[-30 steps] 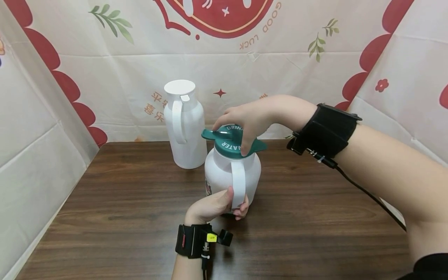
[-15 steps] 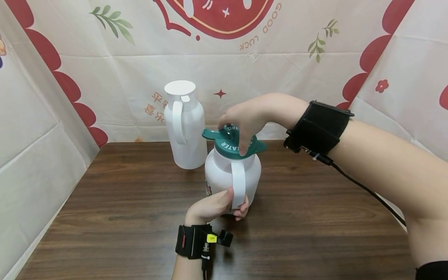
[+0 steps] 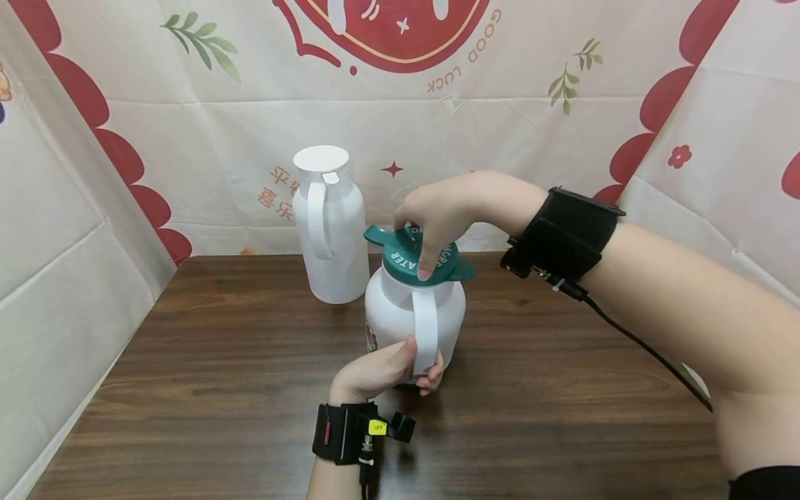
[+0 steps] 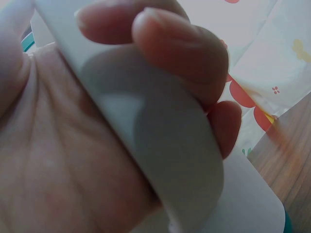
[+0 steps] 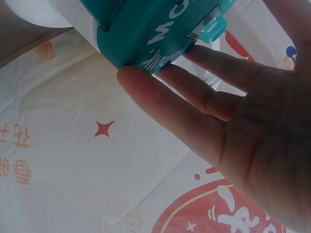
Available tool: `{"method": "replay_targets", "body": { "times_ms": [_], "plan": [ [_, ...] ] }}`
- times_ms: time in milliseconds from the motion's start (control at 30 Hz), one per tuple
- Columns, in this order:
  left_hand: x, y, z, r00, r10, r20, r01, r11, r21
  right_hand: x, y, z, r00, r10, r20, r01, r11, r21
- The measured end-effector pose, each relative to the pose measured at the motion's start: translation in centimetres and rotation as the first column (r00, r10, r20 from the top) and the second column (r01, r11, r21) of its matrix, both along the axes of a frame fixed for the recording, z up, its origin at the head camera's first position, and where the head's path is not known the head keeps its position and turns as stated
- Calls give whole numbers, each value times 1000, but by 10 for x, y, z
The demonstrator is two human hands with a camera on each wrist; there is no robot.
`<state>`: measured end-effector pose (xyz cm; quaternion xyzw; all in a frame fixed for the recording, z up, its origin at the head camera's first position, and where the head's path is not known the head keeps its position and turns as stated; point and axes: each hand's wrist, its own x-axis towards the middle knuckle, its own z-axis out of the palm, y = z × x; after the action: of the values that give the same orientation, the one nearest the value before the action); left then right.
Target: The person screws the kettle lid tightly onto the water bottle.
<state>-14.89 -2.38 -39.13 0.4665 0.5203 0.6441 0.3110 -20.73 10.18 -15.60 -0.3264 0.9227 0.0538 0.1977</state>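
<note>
A round white water jug (image 3: 395, 305) with a green screw lid (image 3: 400, 260) stands upright on the wooden table in the head view. My left hand (image 3: 378, 369) holds the jug's white handle (image 3: 426, 326) low down, its fingers curled around it, as the left wrist view also shows. From above, my right hand (image 3: 440, 212) grips the lid, thumb at the near side and fingers at the far side. In the right wrist view, fingertips (image 5: 133, 77) touch the edge of the lid (image 5: 141, 36). The lid sits on the jug's neck.
Behind the jug and to its left stands a tall white pitcher (image 3: 331, 236), its handle facing forward. A printed cloth (image 3: 500, 125) hangs behind and at both sides of the wooden table (image 3: 219, 389). A black cable (image 3: 644, 347) hangs from the right wrist strap.
The lid has turned a little clockwise seen from above; its left tab moved back and its right spout moved forward. My right thumb shifted left with it. My left hand stayed on the handle.
</note>
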Motion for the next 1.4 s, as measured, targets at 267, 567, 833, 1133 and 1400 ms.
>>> {"method": "replay_targets", "body": {
  "times_ms": [267,567,833,1133,1400],
  "plan": [
    [0,0,-2,1000,0,4,0,1000,-9,2,-3,-2,998,-58,-31,58,998,2],
    [1,0,0,1000,0,-17,0,1000,-8,3,-6,-2,989,-132,-67,133,991,11],
    [0,0,-1,1000,-5,-31,5,1000,-4,4,-13,0,968,-225,-108,235,968,85],
    [0,-1,-2,999,-11,-32,11,1000,-7,5,-19,-1,957,-281,-74,288,952,103],
    [0,-3,-2,1000,-6,-19,5,1000,-10,10,-16,-2,960,-191,-203,221,965,138]
  ]
}}
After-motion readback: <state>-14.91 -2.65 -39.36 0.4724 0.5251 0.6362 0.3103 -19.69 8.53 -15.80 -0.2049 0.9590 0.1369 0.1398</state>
